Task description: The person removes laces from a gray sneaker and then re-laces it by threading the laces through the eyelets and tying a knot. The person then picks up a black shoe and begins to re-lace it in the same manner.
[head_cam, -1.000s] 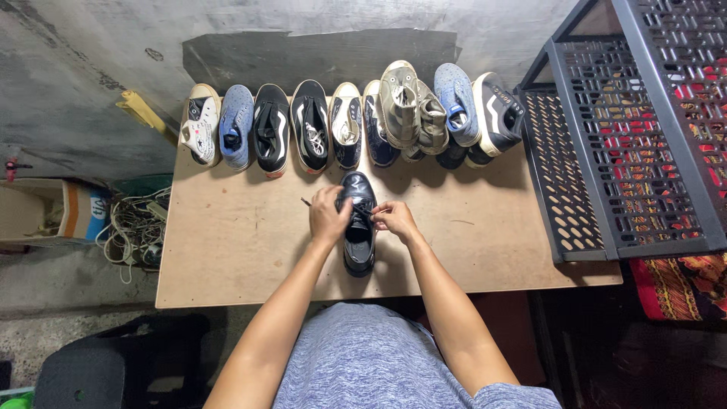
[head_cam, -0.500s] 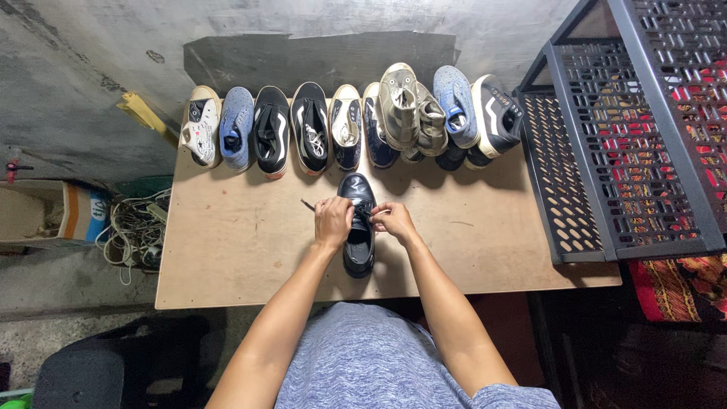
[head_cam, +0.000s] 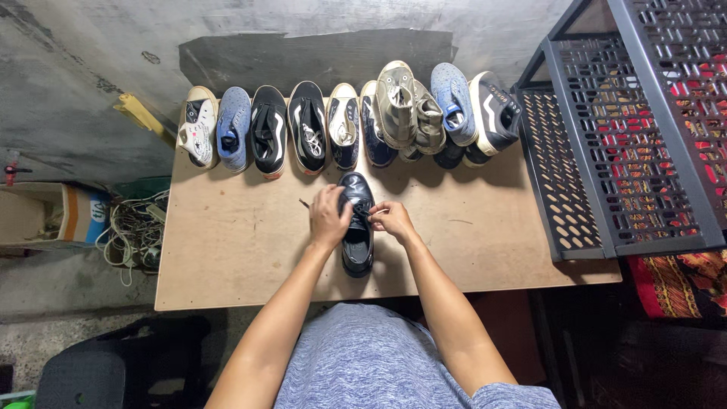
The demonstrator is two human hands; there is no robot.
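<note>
The left hand (head_cam: pixel 330 218) was curled over the laces of a shoe (head_cam: pixel 357 225), pinching a lace end that stuck out. The shoe was black, glossy leather, toe pointing away, lying mid-table (head_cam: pixel 227 257) before a row of shoes (head_cam: pixel 348 121). The right hand (head_cam: pixel 391 218) pinched its laces.

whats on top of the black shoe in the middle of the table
Both hands rest on the black shoe: the left hand over its left side, the right hand pinching at the laces. The lace area beneath the fingers is covered, so its state cannot be seen.
</note>
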